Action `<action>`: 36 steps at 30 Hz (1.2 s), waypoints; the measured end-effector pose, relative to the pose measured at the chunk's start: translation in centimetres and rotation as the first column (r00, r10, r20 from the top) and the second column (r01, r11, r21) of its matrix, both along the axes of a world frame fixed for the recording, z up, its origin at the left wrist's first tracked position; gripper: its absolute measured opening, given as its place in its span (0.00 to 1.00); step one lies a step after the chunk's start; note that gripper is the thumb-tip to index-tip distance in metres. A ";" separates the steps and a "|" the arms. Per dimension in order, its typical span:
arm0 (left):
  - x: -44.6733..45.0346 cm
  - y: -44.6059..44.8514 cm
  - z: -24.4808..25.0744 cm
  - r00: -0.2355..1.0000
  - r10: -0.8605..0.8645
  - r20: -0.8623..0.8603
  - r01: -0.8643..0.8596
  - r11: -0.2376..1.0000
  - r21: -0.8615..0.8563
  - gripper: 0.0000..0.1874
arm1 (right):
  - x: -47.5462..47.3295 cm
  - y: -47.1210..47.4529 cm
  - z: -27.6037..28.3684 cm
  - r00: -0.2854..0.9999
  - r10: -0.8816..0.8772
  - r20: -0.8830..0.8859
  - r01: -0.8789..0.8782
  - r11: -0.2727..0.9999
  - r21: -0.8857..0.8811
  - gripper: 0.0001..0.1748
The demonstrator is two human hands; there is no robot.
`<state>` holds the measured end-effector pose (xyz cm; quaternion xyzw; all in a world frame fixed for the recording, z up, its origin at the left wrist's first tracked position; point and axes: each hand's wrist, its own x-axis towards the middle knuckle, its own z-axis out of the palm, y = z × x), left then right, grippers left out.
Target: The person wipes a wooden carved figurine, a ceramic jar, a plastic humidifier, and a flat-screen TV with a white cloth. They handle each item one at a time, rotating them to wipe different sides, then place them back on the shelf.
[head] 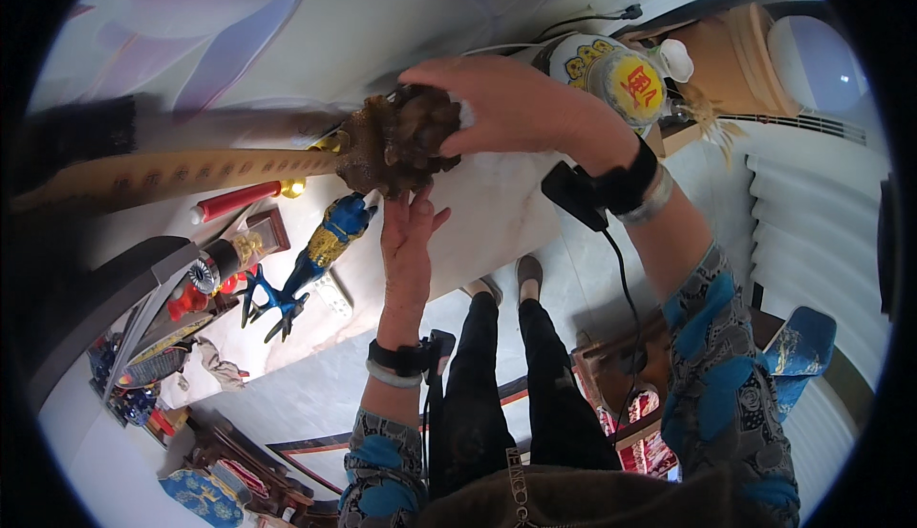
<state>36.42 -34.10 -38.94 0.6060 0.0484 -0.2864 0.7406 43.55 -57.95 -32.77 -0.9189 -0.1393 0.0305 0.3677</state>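
A brown, glossy carved ornament (376,148) with an irregular, knobbly shape stands against the wall side of a pale marble-look surface (494,206). My right hand (509,102) curls over its right end, thumb below and fingers above. A bit of white material (466,115), mostly hidden, shows between that hand and the ornament. From below, my left hand (410,241) reaches up to the ornament's lower edge, its fingertips partly hidden there. Just left of my left hand lies or stands a blue deer figurine (326,241) with a gold body and branching antlers.
A red cylinder with a gold end (243,201), a small framed box (265,231) and a white remote-like object (332,294) sit to the left. At upper right are a lidded jar (634,84) and a terracotta-coloured pot (738,62). A black cable (627,284) trails from my right wrist.
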 end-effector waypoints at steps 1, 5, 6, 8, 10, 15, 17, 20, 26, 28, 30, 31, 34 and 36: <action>0.0 0.0 0.1 1.000 0.003 -0.019 -0.003 1.000 0.008 0.27 | -0.8 -0.6 0.1 0.996 -0.064 0.059 0.060 0.996 0.063 0.37; 0.1 0.2 0.2 1.000 -0.022 0.011 0.022 1.000 0.011 0.26 | -6.4 -2.9 1.6 0.941 -0.336 -0.043 0.338 0.922 0.187 0.33; 0.0 0.1 0.2 1.000 -0.024 -0.002 0.024 1.000 0.017 0.26 | -8.2 -3.3 2.1 0.924 -0.380 -0.045 0.379 0.894 0.240 0.31; -0.3 -0.1 0.4 0.998 -0.049 -0.047 0.051 0.998 0.047 0.27 | -11.6 -3.6 2.6 0.823 -0.443 -0.355 0.546 0.788 0.283 0.24; -0.9 -0.6 0.7 0.990 -0.088 -0.114 0.099 0.990 0.099 0.28 | -14.5 -3.8 2.4 0.718 -0.455 -0.526 0.660 0.685 0.309 0.19; -2.6 -3.7 1.2 0.935 -0.308 -0.178 0.330 0.937 0.112 0.25 | -20.0 -6.9 0.9 0.522 -0.566 -0.638 0.843 0.456 0.285 0.15; -3.3 -5.3 1.4 0.914 -0.361 -0.182 0.379 0.923 0.070 0.24 | -20.6 -9.6 0.8 0.420 -0.612 -0.670 0.907 0.258 0.334 0.14; -4.3 -8.4 1.6 0.919 -0.384 -0.093 0.392 0.916 0.083 0.26 | -18.4 -14.1 0.7 0.382 -0.795 -0.471 0.849 0.100 0.519 0.15; -6.0 -16.0 2.3 0.942 -0.329 0.071 0.312 0.932 0.184 0.37 | -10.1 -15.2 -5.5 0.710 -0.622 0.330 0.648 0.761 0.041 0.20; -6.3 -18.3 2.6 0.918 -0.356 0.175 0.308 0.918 0.250 0.40 | -9.9 -15.4 -6.7 0.829 -0.470 0.303 0.537 0.821 -0.195 0.21; -6.2 -20.0 2.8 0.893 -0.383 0.237 0.296 0.895 0.333 0.42 | -10.1 -16.0 -7.1 0.825 -0.433 0.362 0.501 0.858 -0.116 0.21; -6.0 -20.8 2.8 0.880 -0.397 0.260 0.288 0.883 0.371 0.43 | -10.3 -16.7 -6.9 0.830 -0.417 0.370 0.479 0.873 -0.093 0.21; -5.2 -22.8 2.6 0.858 -0.415 0.302 0.251 0.853 0.458 0.45 | -10.2 -18.0 -6.8 0.823 -0.542 0.168 0.517 0.838 0.173 0.18; -4.5 -23.7 2.5 0.850 -0.418 0.321 0.226 0.839 0.495 0.45 | -10.2 -19.3 -7.0 0.773 -0.615 -0.155 0.621 0.685 0.380 0.17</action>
